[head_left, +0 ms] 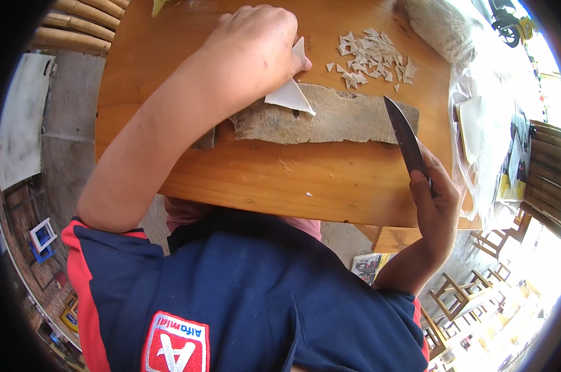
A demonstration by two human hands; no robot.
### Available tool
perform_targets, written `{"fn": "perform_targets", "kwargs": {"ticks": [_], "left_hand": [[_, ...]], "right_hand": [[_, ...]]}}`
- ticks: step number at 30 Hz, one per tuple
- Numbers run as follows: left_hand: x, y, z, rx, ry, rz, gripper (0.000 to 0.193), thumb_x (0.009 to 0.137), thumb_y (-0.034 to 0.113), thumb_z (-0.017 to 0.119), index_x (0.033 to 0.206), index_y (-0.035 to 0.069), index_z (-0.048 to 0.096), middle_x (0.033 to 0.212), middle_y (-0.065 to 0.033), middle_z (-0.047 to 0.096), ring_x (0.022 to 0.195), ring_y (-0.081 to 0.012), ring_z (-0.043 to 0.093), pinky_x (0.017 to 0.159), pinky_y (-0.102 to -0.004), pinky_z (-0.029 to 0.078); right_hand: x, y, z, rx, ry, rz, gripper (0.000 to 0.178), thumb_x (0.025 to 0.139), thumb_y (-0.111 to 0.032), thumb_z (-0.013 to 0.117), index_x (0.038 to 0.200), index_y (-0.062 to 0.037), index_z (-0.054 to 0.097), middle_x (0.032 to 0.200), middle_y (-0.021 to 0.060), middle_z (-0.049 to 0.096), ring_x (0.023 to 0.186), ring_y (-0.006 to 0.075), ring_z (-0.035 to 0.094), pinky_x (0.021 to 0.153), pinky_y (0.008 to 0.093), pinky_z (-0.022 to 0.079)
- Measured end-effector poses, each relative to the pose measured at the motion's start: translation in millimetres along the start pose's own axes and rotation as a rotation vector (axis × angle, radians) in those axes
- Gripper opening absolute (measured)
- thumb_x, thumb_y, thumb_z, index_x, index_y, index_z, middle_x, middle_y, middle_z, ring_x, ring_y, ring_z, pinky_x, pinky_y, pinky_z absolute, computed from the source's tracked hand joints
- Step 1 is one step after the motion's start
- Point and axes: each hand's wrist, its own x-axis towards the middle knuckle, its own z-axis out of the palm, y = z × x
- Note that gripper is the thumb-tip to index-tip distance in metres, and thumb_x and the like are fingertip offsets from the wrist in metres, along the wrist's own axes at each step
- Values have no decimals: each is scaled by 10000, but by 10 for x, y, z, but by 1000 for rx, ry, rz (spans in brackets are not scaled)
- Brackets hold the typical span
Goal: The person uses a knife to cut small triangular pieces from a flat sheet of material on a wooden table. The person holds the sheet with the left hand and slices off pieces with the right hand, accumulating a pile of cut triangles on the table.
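Note:
My right hand (436,197) is closed round the handle of a dark-bladed knife (405,135), its tip pointing up and away over the right end of a rough wooden board (348,116). The blade stays apart from the white piece. At the far left of the board my left hand (260,38) grips a thin, flat white piece (289,98) with a pointed corner; most of its fingers are hidden behind the hand. Beyond the board lies a loose heap of small, mostly triangular off-white cut pieces (373,56).
All this rests on a varnished wooden table (255,177) with a few tiny scraps near its front. A clear plastic bag (445,28) of pale material fills the far right corner, with more plastic sheeting (479,149) along the right edge. Wooden stools (457,294) stand behind on the right.

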Motion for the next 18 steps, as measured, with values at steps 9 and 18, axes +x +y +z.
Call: {"fn": "perform_targets", "kwargs": {"ticks": [9,18], "left_hand": [[-145,204,101,-533,-59,104,176,916,144,700,987,-18,715,793,-85,687,755,-144,650,721,-315,520],[-350,279,540,-323,210,332,200,849,227,805,1002,109,752,769,-18,719,826,-190,596,941,-369,413]], "right_hand": [[-140,183,-162,31,21,-20,414,914,110,588,1314,25,657,1191,160,737,1065,196,701,940,294,510],[-127,144,-110,88,-11,23,406,926,91,585,1323,35,648,1240,151,726,1122,200,689,984,293,494]]}}
